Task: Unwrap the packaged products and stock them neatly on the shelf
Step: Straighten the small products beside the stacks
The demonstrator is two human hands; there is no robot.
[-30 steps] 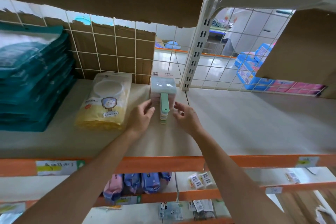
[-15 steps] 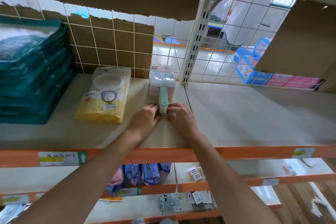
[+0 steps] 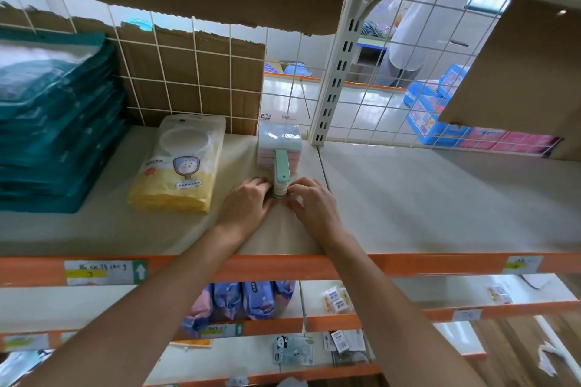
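A stack of pastel products with green and pink handles [image 3: 279, 154] lies on the beige shelf board [image 3: 424, 198], near the white upright post. My left hand [image 3: 248, 201] and my right hand [image 3: 309, 201] press against the near end of the stacked handles from either side, fingertips touching them. The fingers look bent at the handles, and I cannot see a firm grip. To the left lies a yellow and white pouch with a cartoon label [image 3: 179, 166].
A tall pile of teal packages [image 3: 53, 122] fills the shelf's left end. Torn cardboard [image 3: 195, 78] lines the wire grid behind. The orange shelf edge [image 3: 408, 264] carries price labels. Lower shelves hold purple packs [image 3: 242, 298] and small items. A person [image 3: 408, 41] stands beyond the grid.
Both hands moved in from beside the stack and closed against the near end of the handles. The stack has slid slightly deeper onto the shelf.
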